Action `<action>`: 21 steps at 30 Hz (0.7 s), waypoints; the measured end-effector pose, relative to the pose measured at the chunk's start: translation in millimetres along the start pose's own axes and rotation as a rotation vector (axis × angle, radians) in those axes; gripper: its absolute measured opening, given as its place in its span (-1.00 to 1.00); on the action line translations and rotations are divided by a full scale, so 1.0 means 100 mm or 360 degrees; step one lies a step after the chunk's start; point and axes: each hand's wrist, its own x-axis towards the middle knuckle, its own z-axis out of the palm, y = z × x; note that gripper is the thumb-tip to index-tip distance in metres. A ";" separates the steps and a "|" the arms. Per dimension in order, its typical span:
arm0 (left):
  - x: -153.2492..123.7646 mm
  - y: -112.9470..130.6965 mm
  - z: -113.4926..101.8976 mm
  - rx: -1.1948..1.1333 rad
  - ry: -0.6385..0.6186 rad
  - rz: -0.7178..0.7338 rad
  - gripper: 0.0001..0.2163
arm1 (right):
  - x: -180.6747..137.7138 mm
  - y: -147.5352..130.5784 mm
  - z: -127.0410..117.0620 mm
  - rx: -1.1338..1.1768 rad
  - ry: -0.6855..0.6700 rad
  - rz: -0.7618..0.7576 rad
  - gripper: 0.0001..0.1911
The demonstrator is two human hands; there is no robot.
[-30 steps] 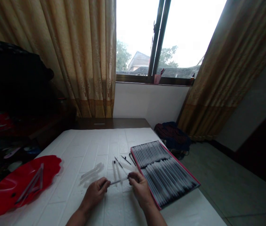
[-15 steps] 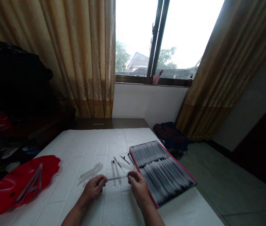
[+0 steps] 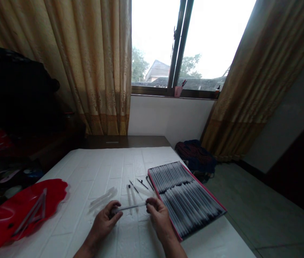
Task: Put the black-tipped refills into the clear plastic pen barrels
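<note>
A slim clear pen (image 3: 130, 207) is stretched level between my two hands, low above the white table. My left hand (image 3: 106, 218) has its thumb and fingers around the left end, which is hidden. With thumb and fingertips, my right hand (image 3: 158, 213) pinches the other end. Just beyond lie loose pen parts: a clear tube with a dark tip (image 3: 129, 193), thin dark refills (image 3: 134, 186) and several translucent tubes (image 3: 103, 198) at the left. To the right of my right hand, a red-edged box (image 3: 185, 193) holds two rows of pens.
A red scalloped tray (image 3: 52, 186) with a few clear pieces sits at the table's left. The white tabletop (image 3: 87, 165) ends on the right above a tiled floor (image 3: 237, 193). Dark clothes (image 3: 194, 154) are piled beyond the table's right edge.
The left fingers have loosened a little, with thumb and forefinger farther apart around the pen's end. The right hand keeps its pinch in nearly the same place.
</note>
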 end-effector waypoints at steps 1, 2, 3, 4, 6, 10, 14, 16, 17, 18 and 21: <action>0.00 0.00 0.00 0.0008 0.0003 0.0010 -0.53 | 0.00 0.00 0.00 -0.0002 -0.0003 0.0000 -0.80; 0.00 0.01 0.00 0.0016 0.0005 0.0020 -0.54 | 0.00 0.00 0.00 -0.0003 -0.0003 0.0000 -0.81; -0.01 0.02 0.00 0.0026 0.0006 0.0028 -0.55 | 0.00 0.00 0.00 -0.0005 0.0000 0.0000 -0.81; -0.01 0.03 0.00 0.0037 0.0003 0.0036 -0.56 | 0.00 0.00 0.00 -0.0007 0.0003 -0.0001 -0.81; -0.02 0.05 0.00 0.0062 -0.0007 0.0048 -0.56 | 0.00 0.00 0.00 -0.0012 0.0014 -0.0002 -0.81; -0.03 0.06 -0.01 0.0093 0.0001 0.0068 -0.60 | 0.00 -0.01 0.00 -0.0028 0.0015 0.0031 -0.78; -0.04 0.05 0.01 0.0097 0.0046 0.0076 -0.61 | 0.00 0.00 0.00 -0.0043 0.0028 0.0032 -0.78; -0.05 0.05 0.03 0.0106 0.0046 0.0107 -0.61 | 0.02 0.03 -0.01 -0.0037 0.0030 0.0023 -0.77; -0.05 0.05 0.03 0.0126 0.0036 0.0126 -0.61 | 0.03 0.05 -0.01 -0.0025 0.0034 0.0025 -0.76; -0.06 0.05 0.03 0.0156 0.0022 0.0143 -0.59 | 0.04 0.07 -0.02 -0.0009 0.0040 0.0032 -0.74; -0.06 0.05 0.03 0.0241 -0.0031 0.0173 -0.51 | 0.10 0.15 -0.06 0.0043 0.0048 0.0068 -0.69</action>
